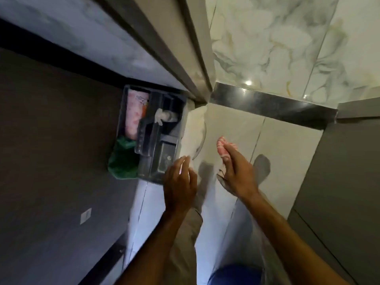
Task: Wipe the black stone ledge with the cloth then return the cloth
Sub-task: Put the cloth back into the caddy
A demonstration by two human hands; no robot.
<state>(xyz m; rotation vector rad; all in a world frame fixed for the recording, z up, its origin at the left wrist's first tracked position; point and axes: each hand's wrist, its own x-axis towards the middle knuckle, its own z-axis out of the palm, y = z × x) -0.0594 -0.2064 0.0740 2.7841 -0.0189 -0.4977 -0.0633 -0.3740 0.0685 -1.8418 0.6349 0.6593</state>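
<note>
A pink and white striped cloth (222, 148) sticks out past the fingertips of my right hand (236, 171), which is shut on it in front of a pale tiled wall. The black stone ledge (273, 103) runs as a glossy dark strip above and to the right of that hand, apart from the cloth. My left hand (181, 182) hovers lower left with fingers loosely spread and nothing in it, close to the corner of a dark caddy (152, 132).
The dark caddy holds a pink patterned item (135, 114), a green cloth (123, 159) and a crumpled white piece (162, 116). A metal frame edge (185, 58) descends to the ledge's left end. Dark panels lie left and right; marbled tile (277, 42) rises above the ledge.
</note>
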